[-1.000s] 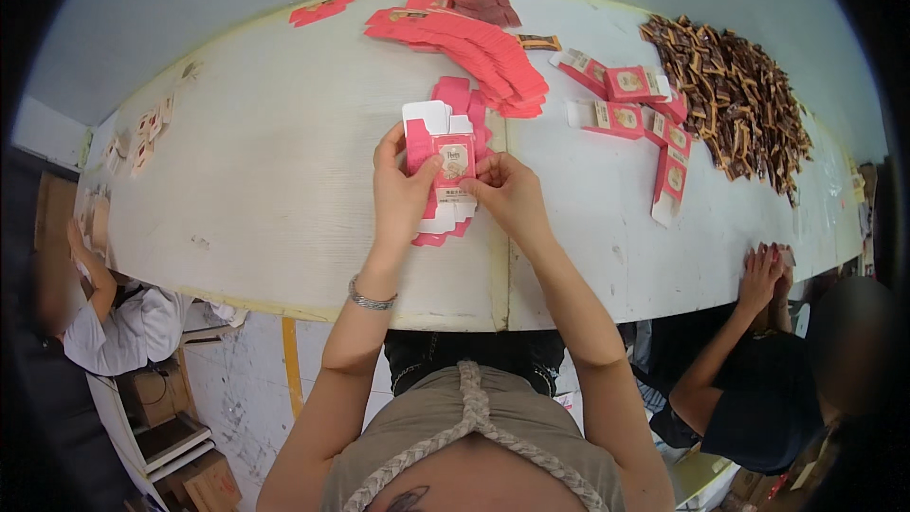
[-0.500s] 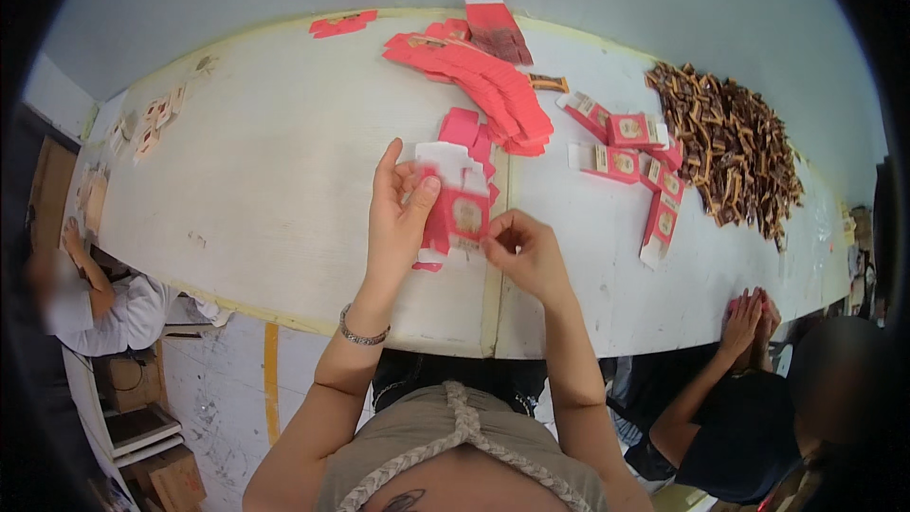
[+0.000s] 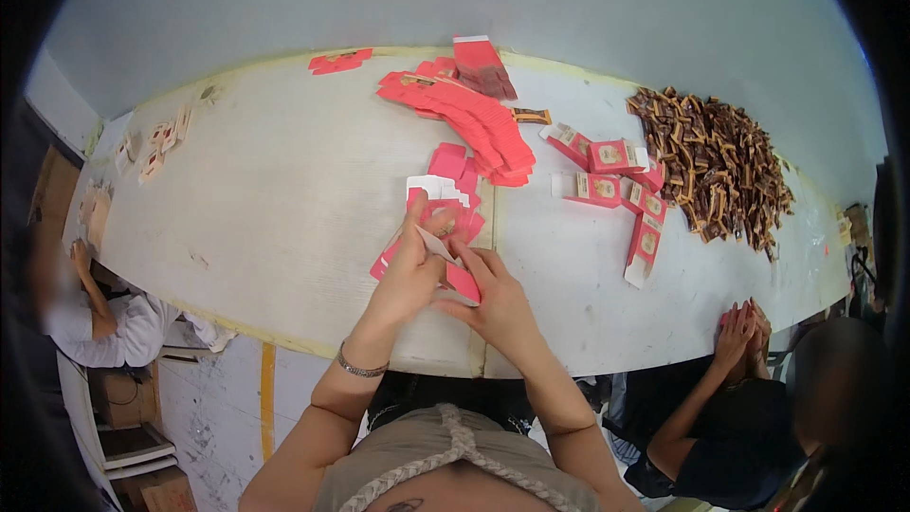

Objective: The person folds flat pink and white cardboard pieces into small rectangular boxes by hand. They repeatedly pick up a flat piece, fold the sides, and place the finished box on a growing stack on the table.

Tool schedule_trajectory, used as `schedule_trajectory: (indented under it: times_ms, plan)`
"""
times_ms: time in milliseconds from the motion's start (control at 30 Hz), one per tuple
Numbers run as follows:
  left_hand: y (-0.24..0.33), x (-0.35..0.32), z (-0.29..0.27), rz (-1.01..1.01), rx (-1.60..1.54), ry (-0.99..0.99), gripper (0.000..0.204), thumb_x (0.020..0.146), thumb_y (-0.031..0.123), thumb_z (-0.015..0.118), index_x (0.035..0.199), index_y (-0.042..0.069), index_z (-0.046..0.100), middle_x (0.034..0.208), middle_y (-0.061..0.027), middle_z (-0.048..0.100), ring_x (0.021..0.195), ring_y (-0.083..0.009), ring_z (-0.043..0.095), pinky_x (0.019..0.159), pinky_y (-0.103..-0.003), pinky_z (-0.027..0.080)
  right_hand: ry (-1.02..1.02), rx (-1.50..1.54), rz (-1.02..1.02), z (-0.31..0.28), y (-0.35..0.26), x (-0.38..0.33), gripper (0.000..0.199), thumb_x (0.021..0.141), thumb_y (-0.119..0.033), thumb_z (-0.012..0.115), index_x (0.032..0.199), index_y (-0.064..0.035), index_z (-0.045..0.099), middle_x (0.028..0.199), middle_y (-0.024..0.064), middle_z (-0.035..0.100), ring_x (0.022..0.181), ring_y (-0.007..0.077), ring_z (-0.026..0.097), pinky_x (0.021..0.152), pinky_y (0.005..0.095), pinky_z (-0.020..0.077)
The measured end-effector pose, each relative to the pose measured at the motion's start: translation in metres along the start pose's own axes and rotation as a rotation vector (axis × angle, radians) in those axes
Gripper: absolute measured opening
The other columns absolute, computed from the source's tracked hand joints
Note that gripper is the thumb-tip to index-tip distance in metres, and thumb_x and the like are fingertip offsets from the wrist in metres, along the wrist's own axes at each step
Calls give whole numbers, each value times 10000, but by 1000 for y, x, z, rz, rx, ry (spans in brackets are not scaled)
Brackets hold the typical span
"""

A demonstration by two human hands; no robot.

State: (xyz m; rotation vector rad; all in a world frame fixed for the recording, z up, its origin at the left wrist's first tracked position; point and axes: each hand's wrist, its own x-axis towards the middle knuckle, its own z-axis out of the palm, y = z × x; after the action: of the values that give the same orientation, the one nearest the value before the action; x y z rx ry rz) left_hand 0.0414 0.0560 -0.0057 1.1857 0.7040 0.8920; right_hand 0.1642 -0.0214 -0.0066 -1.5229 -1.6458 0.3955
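1. On the far left I see a seated person in a white shirt [image 3: 104, 327] beside the white table [image 3: 284, 199], with a few small cards [image 3: 152, 147] lying near that end.
2. My left hand [image 3: 408, 275] sits over the middle of the table. Its fingers are pinched on the upper part of a pink carton [image 3: 445, 256], thumb on the near face and fingertips curled over the top edge.
3. The carton is held just above the table, between both hands, partly folded, with a white flap showing.
4. My right hand [image 3: 498, 308] grips the carton's lower right corner. The fingers are closed on it from below and the thumb lies on top.
5. Behind the hands lies a loose stack of flat pink cartons [image 3: 474, 118], fanned across the table.
6. Further right, several made-up pink boxes [image 3: 616, 180] lie scattered.
7. Beside them is a heap of brown sachets [image 3: 720, 166].
8. At the right edge, another person's hands [image 3: 744, 327] rest on the table rim.
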Motion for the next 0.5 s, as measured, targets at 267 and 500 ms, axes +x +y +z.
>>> schedule_trajectory:
  times_ms: [267,500]
  plan:
    - [2,-52,21,215,181,-44,695,911,94,474,1432,18,20,1378,-169,308,1250,-241,370,1033,-382,312,291,600,290,16,-3,-3,266,935,-124,453,1181,-33,408,896,118,562,809,141,548,667,279,452]
    - [1,-54,0,171,422,30,605,905,112,535,1388,14,184,1230,-201,472,1073,-257,534,904,-352,420,-51,629,160,6,6,-4,409,889,-76,521,1283,-48,412,981,99,549,805,155,541,737,255,449]
